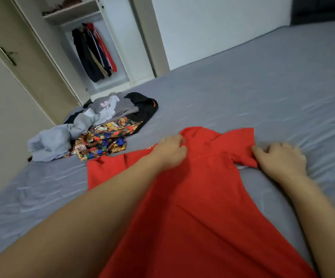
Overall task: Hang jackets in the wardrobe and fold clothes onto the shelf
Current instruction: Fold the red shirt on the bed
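Spreading a red polo shirt [194, 197] flat mid-bed [263, 87], left hand [170, 151] pinching its collar, right hand [281, 159] gripping a sleeve; jackets [94, 51] hang, unfolded clothes pile [94, 127] waits near the left edge.

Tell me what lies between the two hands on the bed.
In the head view, the red shirt spans the stretch between the left hand and the right hand: its shoulder and one sleeve, on the grey bedsheet.
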